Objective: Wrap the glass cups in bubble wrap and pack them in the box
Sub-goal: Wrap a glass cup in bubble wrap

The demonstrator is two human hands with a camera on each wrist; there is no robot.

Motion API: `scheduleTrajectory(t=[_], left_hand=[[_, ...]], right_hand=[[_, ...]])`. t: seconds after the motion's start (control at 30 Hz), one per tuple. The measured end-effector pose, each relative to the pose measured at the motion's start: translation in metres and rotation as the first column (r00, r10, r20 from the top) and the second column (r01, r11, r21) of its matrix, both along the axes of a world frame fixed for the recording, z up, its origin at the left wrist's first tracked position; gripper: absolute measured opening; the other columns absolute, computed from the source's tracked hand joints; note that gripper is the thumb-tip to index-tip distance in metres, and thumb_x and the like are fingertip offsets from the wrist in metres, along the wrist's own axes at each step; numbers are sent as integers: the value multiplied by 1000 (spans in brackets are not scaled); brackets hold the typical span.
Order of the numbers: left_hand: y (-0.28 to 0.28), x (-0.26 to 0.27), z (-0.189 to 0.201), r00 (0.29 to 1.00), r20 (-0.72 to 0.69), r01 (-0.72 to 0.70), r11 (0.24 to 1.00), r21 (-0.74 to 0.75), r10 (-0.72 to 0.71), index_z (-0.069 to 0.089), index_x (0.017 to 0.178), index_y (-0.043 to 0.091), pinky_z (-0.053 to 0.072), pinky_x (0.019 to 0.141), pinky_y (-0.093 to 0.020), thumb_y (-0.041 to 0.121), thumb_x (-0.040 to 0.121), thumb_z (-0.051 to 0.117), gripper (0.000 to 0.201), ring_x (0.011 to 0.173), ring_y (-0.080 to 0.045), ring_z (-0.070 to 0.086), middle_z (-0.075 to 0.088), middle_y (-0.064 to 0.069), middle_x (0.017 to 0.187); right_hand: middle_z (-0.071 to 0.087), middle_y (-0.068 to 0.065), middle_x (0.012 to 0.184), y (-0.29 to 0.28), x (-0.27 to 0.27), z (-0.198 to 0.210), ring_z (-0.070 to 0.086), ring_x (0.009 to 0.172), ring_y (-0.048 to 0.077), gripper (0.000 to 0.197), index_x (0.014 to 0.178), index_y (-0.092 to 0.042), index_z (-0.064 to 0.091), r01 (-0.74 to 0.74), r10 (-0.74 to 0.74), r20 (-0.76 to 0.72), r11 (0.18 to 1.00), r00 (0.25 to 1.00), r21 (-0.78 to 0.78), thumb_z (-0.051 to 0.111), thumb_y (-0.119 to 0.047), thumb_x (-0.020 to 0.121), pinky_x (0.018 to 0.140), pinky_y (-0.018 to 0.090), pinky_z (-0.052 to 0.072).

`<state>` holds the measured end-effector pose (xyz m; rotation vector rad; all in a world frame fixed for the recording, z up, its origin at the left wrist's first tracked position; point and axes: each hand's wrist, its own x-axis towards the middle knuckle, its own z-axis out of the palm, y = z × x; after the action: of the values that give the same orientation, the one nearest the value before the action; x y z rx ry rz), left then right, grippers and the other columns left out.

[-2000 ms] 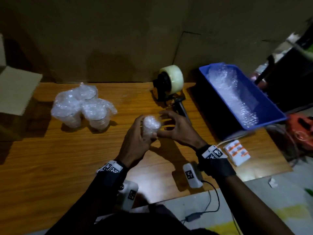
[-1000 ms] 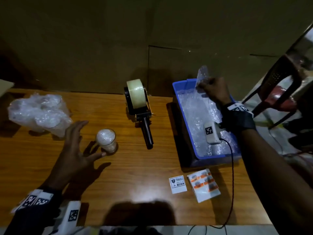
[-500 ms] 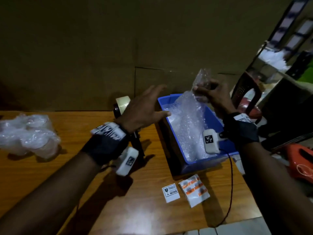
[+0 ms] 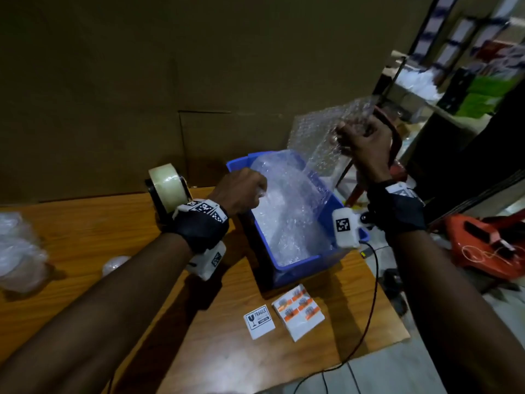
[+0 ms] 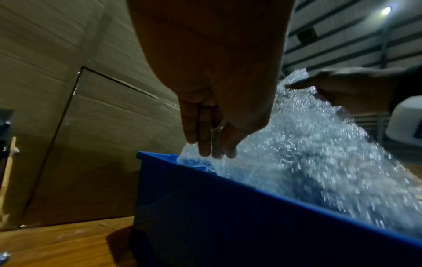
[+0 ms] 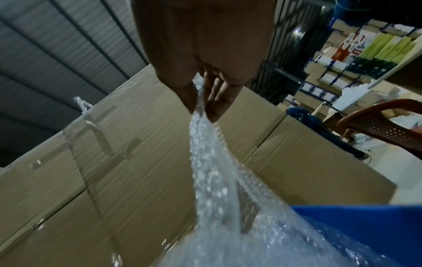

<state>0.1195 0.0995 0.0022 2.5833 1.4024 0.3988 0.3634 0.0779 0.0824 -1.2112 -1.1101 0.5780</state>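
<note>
My right hand (image 4: 363, 140) pinches the top edge of a clear bubble wrap sheet (image 4: 312, 137) and holds it up above the blue bin (image 4: 295, 268). In the right wrist view the bubble wrap (image 6: 212, 171) hangs from between thumb and fingers of that hand (image 6: 200, 112). My left hand (image 4: 241, 191) is at the bin's left rim. Its fingers (image 5: 203, 150) point down and pinch the wrap's lower edge (image 5: 297, 144) just above the bin wall (image 5: 228, 207). One wrapped cup (image 4: 115, 264) stands on the table behind my left forearm. More wrapped cups (image 4: 17, 251) sit at the far left.
A tape dispenser (image 4: 169, 189) stands on the wooden table left of the bin. A fragile sticker (image 4: 260, 321) and a stack of labels (image 4: 298, 311) lie in front of the bin. Cardboard walls (image 4: 142, 81) rise behind. A red chair (image 6: 376, 122) is to the right.
My right hand has raised the bubble wrap sheet higher out of the bin. My left hand, which let go of the wrapped cup, came down to the bin's rim and took the wrap's edge.
</note>
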Motion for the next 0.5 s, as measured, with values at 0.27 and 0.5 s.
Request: scheduleTrajectory(t=[0.27,0.5], left_hand=[[-2,33,-24,964,-263,10,993,-121,-42,55,136,25,42,82,-31,24,94,60,42,119,-30,57,60,-11,130],[-3,51,-26,753,-649,-91,960,-265,-107,50,141,19,5,121,-59,43,98,51,49,140,-31,35,52,-9,144]], right_hand=[[66,-2,70,13,40,45,59,57,7,9,89,-10,66,149,-164,44,958,985,247,73,-14,86,49,22,46],[68,-7,69,8,55,81,62,63,15,2,81,-15,71,152,-197,85,915,977,373,71,-16,83,55,33,52]])
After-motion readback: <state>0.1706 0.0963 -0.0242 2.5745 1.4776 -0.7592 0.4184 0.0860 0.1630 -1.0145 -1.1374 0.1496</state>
